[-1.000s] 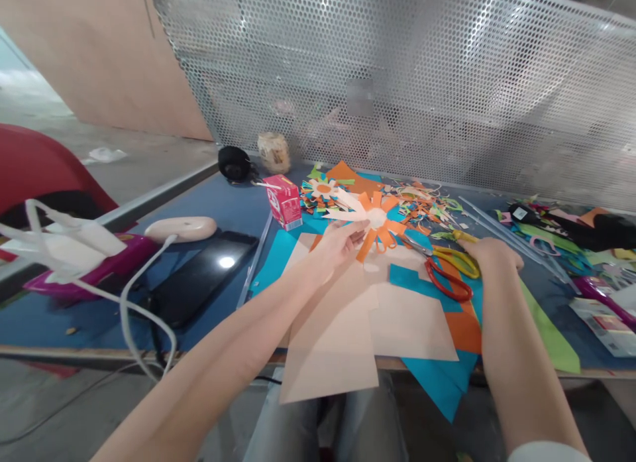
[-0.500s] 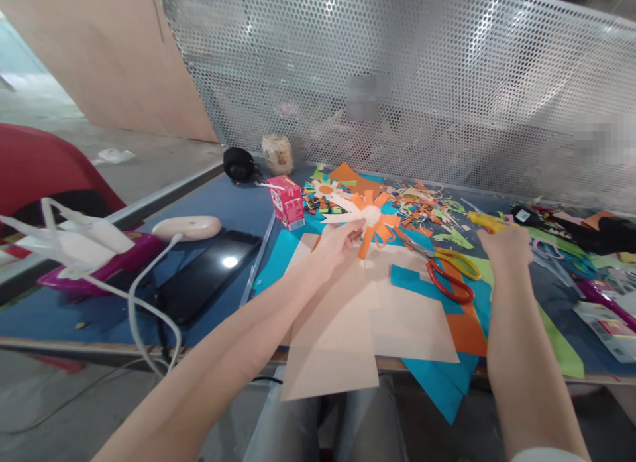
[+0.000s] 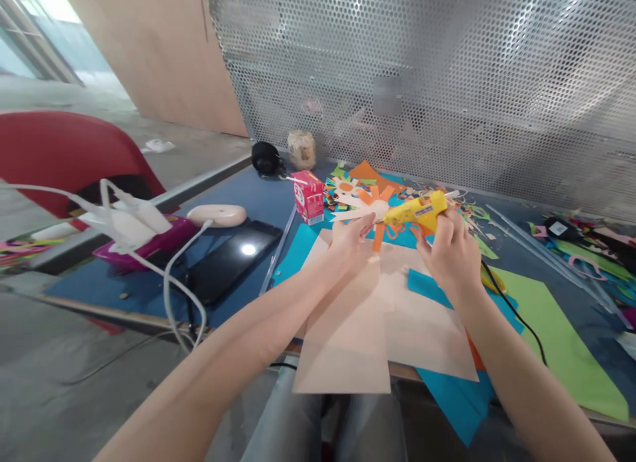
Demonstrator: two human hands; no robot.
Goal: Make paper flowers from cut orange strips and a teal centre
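My left hand (image 3: pixel 349 238) pinches an orange and cream paper flower (image 3: pixel 372 200) by its near side, above the sheets. My right hand (image 3: pixel 453 248) is wrapped round the handle of a yellow glue gun (image 3: pixel 416 210). The gun's nozzle points left and meets the flower's middle in view; whether it touches cannot be made out. A black cord (image 3: pixel 514 309) trails from the gun down to the right. Under both hands lie cream paper sheets (image 3: pixel 342 343). The scissors are mostly hidden behind my right hand, with a bit of yellow handle (image 3: pixel 494 281) showing.
A pink drink carton (image 3: pixel 309 198) stands left of the flower. Further left lie a phone (image 3: pixel 236 260), a white oval device (image 3: pixel 217 215) and plugged-in chargers (image 3: pixel 126 223). Paper scraps spread at the back, before a perforated metal panel (image 3: pixel 318 71). Green paper (image 3: pixel 556 343) lies right.
My right hand has picked up the glue gun from the right and brought it left to the flower. My left hand still holds the flower. The view has swung slightly left.
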